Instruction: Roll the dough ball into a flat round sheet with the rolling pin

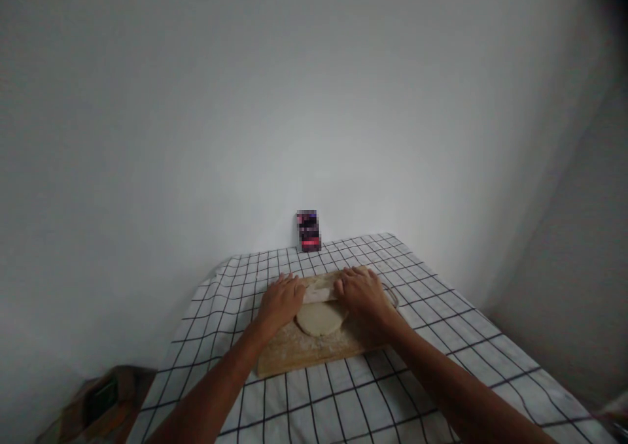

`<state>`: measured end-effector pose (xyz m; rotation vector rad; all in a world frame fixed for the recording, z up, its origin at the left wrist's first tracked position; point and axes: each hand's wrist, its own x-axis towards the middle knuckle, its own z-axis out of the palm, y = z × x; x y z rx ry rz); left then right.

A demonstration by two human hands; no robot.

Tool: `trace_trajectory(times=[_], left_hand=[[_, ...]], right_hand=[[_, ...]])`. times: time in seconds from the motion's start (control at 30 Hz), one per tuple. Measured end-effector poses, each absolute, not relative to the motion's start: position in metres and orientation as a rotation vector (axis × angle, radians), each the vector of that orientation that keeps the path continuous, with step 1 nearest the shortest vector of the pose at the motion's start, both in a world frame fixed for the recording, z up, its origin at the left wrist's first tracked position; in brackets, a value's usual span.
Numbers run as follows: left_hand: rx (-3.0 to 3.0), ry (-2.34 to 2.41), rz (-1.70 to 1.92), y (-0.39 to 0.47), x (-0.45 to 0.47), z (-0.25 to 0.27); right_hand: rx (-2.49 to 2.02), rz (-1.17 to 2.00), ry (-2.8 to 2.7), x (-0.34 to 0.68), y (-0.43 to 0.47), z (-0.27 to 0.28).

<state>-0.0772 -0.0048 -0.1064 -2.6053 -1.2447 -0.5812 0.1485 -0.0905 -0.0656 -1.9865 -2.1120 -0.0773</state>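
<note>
A floury wooden board [289, 358] lies on the table, and a flat round of dough [321, 320] rests on it. Across the far part of the dough runs a pale rolling pin [318, 295], of which only the middle shows between my hands. My left hand [282, 301] is closed over the pin's left part. On its right part, my right hand [363, 293] grips from above with bent fingers. Both hands cover the ends of the pin.
A black-lined white cloth [324, 405] covers the table, which stands against a plain wall. At the far edge, an upright pixelated rectangle [308, 232] leans on the wall. A thin loop [392, 296] lies right of the board. A cardboard box [110, 392] sits low at left.
</note>
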Motion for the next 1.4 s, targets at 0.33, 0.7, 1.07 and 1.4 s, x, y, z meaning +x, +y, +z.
trace_trajectory(times=[0.33, 0.7, 1.07, 1.4], left_hand=[[-2.514, -1.219, -0.78, -0.076, -0.096, -0.107], [-2.598, -1.089, -0.654, -0.068, -0.091, -0.099], [-2.536, -1.411, -0.453, -0.006, -0.059, -0.099], [-2.504, -1.323, -0.683, -0.072, -0.057, -0.1]], right_hand=[[-1.928, 0.107, -1.906, 0.132, -0.163, -0.076], [-1.95, 0.019, -1.892, 0.136, -0.155, -0.093], [-1.982, 0.071, -2.102, 0.171, -0.046, -0.071], [-1.879, -0.006, -2.16, 0.173, -0.088, -0.074]])
